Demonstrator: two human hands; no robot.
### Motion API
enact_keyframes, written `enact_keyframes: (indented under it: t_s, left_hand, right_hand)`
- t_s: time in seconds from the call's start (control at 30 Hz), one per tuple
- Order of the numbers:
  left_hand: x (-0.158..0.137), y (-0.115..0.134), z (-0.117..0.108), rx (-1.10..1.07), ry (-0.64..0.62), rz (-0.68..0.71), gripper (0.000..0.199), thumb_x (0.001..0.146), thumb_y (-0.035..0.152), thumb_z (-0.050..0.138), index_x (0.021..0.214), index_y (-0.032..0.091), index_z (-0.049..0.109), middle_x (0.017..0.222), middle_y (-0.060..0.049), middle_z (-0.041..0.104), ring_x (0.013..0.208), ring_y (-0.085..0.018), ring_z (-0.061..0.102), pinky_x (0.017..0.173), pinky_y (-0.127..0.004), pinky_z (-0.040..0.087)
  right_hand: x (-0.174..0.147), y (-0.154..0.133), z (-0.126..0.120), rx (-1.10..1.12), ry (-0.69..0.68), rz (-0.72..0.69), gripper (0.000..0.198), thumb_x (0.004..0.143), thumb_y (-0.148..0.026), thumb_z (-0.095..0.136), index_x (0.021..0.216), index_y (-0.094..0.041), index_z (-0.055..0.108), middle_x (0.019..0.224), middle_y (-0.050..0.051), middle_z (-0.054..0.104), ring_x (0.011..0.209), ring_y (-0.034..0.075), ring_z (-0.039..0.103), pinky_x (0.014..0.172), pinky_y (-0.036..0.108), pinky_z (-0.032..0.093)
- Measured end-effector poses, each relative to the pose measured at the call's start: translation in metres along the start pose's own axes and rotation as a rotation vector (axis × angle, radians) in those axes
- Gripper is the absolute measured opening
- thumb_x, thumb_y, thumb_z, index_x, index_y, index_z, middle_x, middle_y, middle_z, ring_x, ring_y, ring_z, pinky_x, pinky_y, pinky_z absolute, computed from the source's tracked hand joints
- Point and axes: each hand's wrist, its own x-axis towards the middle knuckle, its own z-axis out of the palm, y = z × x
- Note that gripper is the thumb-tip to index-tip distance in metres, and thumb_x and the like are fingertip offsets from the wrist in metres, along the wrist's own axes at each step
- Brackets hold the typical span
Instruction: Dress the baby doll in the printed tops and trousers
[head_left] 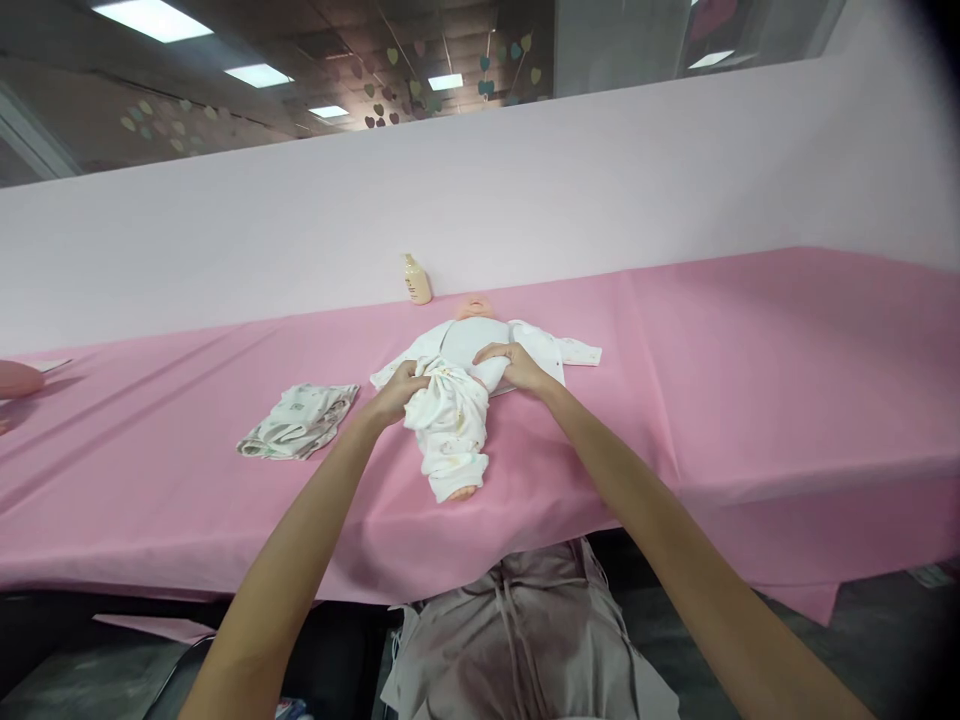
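Observation:
A baby doll [475,308] lies on its back with its head toward the wall, dressed in a white top [577,352] that is spread open at the sides. White patterned pants [454,420] are bunched about its legs, and a foot sticks out of the lower cuff. My left hand [397,392] is closed on the gathered waist of the pants. My right hand [516,362] curls around the doll's hip by the white diaper [491,372]; its fingertips are partly hidden there.
A folded patterned cloth [300,420] lies left of the doll. Behind it, a cream pump bottle [417,280] stands by the white wall [487,200]. A pink cloth [750,380] covers the table, its front edge close to my lap. A pinkish object [19,380] shows at far left.

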Motion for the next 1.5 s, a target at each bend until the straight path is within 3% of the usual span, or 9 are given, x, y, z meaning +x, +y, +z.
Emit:
enact_keyframes:
  t_s: [0.2,0.3,0.4,0.5,0.67,0.83,1.1,1.3,1.5]
  left_hand:
    - [0.01,-0.014,0.017,-0.066,-0.024,0.138,0.03,0.062,0.039,0.068,0.079,0.019,0.053,0.079,-0.003,0.059,0.075,-0.017,0.056,0.069,-0.029,0.046]
    - [0.005,-0.011,0.015,-0.048,0.227,0.306,0.033,0.061,0.035,0.066,0.077,0.021,0.042,0.084,-0.001,0.056,0.08,-0.016,0.056,0.075,-0.029,0.046]
    - [-0.01,0.001,0.012,0.245,0.445,0.463,0.031,0.065,0.025,0.059,0.061,0.02,0.029,0.069,0.001,0.046,0.069,-0.013,0.048,0.066,-0.026,0.041]
    - [-0.029,0.02,0.016,0.503,0.317,0.592,0.021,0.07,0.015,0.052,0.057,0.018,0.037,0.065,0.0,0.047,0.063,-0.012,0.045,0.061,-0.026,0.038]
    - [-0.048,0.037,0.031,0.725,0.202,0.717,0.015,0.084,0.015,0.045,0.082,0.017,0.06,0.081,-0.005,0.056,0.076,-0.016,0.053,0.066,-0.028,0.044]
    - [-0.055,0.039,0.031,0.95,0.131,0.775,0.025,0.082,0.012,0.043,0.1,0.015,0.059,0.103,-0.012,0.06,0.091,-0.023,0.056,0.075,-0.034,0.046]
    - [-0.06,0.047,0.034,1.27,0.19,0.801,0.027,0.077,0.017,0.052,0.104,0.016,0.057,0.103,-0.012,0.065,0.09,-0.027,0.059,0.072,-0.037,0.041]
    - [-0.05,0.051,0.039,1.336,0.37,0.791,0.019,0.075,0.009,0.051,0.091,0.016,0.056,0.091,-0.011,0.065,0.078,-0.026,0.056,0.065,-0.036,0.039]
    - [-0.044,0.058,0.029,1.398,0.323,0.747,0.027,0.065,-0.003,0.047,0.081,0.019,0.053,0.081,-0.009,0.062,0.078,-0.027,0.055,0.061,-0.035,0.038]
  right_hand:
    - [-0.003,-0.001,-0.001,0.037,0.033,0.03,0.028,0.059,-0.01,0.051,0.074,-0.017,0.073,0.093,0.005,0.071,0.09,0.019,0.063,0.088,0.033,0.048]
    - [-0.004,-0.001,0.001,0.066,0.073,0.019,0.031,0.058,-0.01,0.048,0.075,-0.018,0.073,0.093,0.004,0.071,0.093,0.019,0.063,0.092,0.034,0.046]
    - [-0.005,-0.002,0.003,0.101,0.122,0.054,0.034,0.058,-0.009,0.046,0.076,-0.018,0.073,0.094,0.004,0.071,0.095,0.019,0.063,0.093,0.035,0.046]
    - [-0.005,-0.002,0.003,0.127,0.147,0.085,0.036,0.056,-0.008,0.043,0.074,-0.018,0.073,0.092,0.003,0.072,0.096,0.019,0.063,0.094,0.035,0.046]
    - [-0.004,0.002,0.002,0.176,0.195,0.112,0.032,0.057,-0.009,0.045,0.072,-0.018,0.073,0.09,0.002,0.072,0.099,0.02,0.063,0.096,0.035,0.046]
    - [-0.003,0.008,0.001,0.247,0.267,0.141,0.03,0.059,-0.011,0.048,0.073,-0.019,0.073,0.092,0.002,0.072,0.096,0.019,0.064,0.096,0.036,0.046]
    - [-0.003,0.011,0.003,0.228,0.313,0.162,0.032,0.061,-0.011,0.046,0.075,-0.02,0.073,0.097,0.001,0.072,0.101,0.02,0.063,0.097,0.037,0.046]
    - [-0.005,0.0,0.012,-0.038,0.253,-0.066,0.03,0.062,-0.01,0.051,0.084,-0.018,0.071,0.093,0.003,0.072,0.097,0.022,0.064,0.094,0.036,0.047]
    - [-0.019,-0.001,0.03,-0.545,0.256,-0.393,0.032,0.078,-0.021,0.056,0.108,-0.017,0.064,0.109,0.009,0.067,0.103,0.027,0.06,0.095,0.042,0.045]
